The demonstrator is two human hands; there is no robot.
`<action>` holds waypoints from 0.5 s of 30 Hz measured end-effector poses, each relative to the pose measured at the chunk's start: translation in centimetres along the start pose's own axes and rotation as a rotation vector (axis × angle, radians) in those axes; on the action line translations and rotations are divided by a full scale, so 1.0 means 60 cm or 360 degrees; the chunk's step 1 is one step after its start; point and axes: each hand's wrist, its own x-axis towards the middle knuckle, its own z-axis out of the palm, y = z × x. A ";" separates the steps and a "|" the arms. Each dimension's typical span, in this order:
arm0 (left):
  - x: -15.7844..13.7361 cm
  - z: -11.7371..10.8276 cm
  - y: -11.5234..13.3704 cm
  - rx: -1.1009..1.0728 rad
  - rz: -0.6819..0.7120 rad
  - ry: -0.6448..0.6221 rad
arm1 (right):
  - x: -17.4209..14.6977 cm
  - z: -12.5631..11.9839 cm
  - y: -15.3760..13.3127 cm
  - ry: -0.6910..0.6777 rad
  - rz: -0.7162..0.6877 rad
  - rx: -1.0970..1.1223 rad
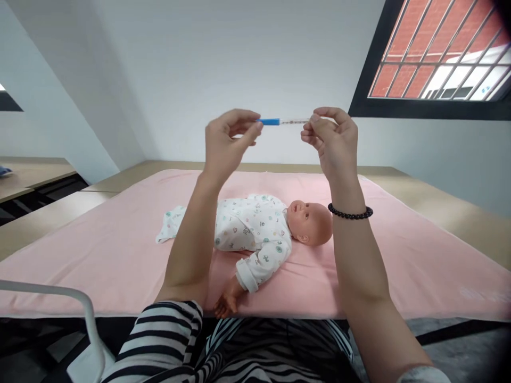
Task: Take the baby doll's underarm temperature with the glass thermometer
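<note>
Level in front of the wall, at eye height, is a thin glass thermometer [293,122] with dark scale marks and a blue end [270,122]. My left hand [228,137] pinches the blue end between thumb and fingers. Thumb and fingertips of my right hand [336,139] grip the clear end, whose tip is hidden. Below both hands a baby doll [247,221] lies on its back, head to the right, in a white printed outfit. One bare doll hand reaches the near edge. My left forearm covers part of its lower body.
A pink sheet [120,239] covers the table, with wooden edges [435,199] showing around it. A white curved metal rail [85,303] stands at the near left. A barred window [439,58] is at upper right; another wooden surface [32,167] lies far left.
</note>
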 end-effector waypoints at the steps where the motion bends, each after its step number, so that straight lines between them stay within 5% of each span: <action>1: -0.001 0.007 -0.001 -0.0013 0.0003 0.0013 | -0.002 0.004 0.000 0.0058 -0.0019 0.0022; 15: -0.007 0.008 0.013 0.0155 0.0017 0.0248 | -0.026 0.021 -0.020 0.0094 -0.0092 -0.0104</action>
